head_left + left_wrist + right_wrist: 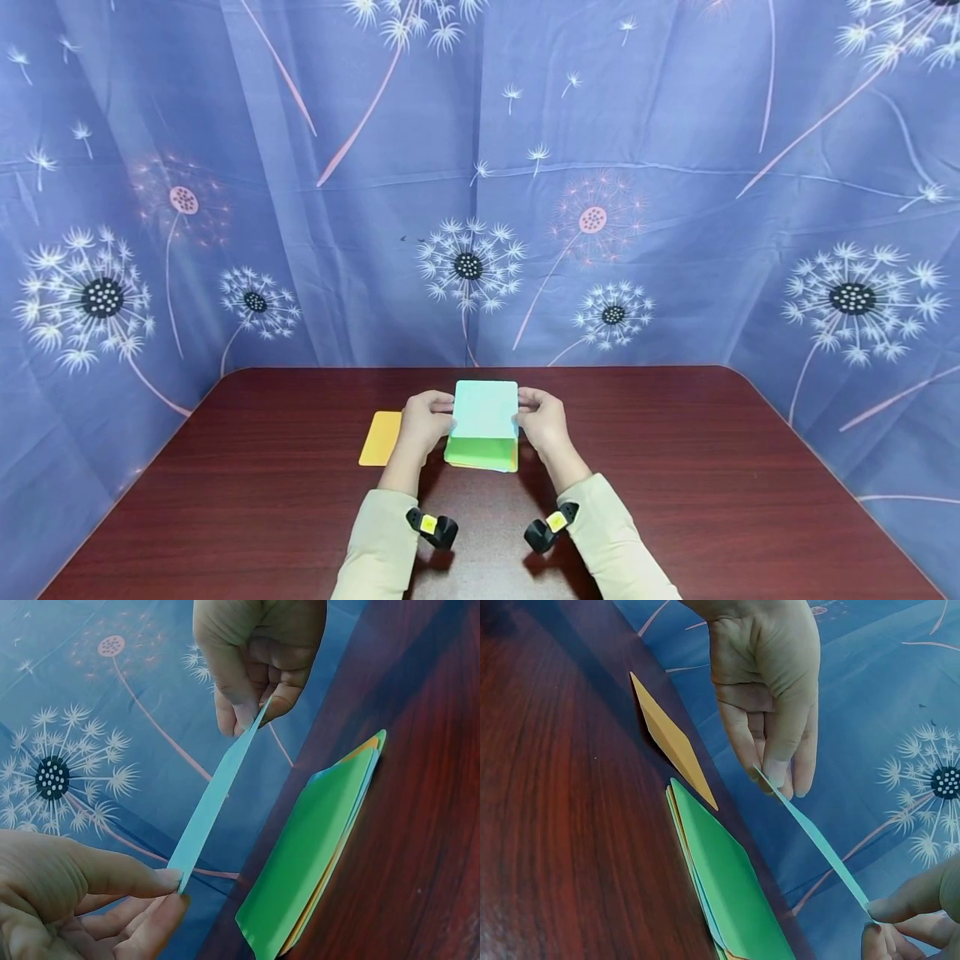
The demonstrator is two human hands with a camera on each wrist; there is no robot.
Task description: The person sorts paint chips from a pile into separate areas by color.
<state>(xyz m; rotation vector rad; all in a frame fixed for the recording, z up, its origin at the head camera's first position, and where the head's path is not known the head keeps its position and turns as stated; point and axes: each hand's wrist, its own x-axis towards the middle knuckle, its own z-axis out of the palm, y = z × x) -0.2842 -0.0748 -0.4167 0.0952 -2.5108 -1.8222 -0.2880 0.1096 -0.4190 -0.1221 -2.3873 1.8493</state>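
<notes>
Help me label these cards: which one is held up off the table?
The light turquoise card, pinched at opposite edges by both hands. The green-topped pile and the separate orange card lie on the table.

Dandelion-print cloth [360, 242] behind a wood-grain table [697, 475] marks a curtained-off workspace.

The left hand [424, 419] and right hand [545, 419] pinch opposite sides of a pale blue card [486, 408] above a green-topped stack [480, 452], toward the far edge of the table [675, 467]. A yellow card [381, 437] lies nearer the left edge, partly hidden. A flowered curtain [525, 100] hangs behind.
</notes>
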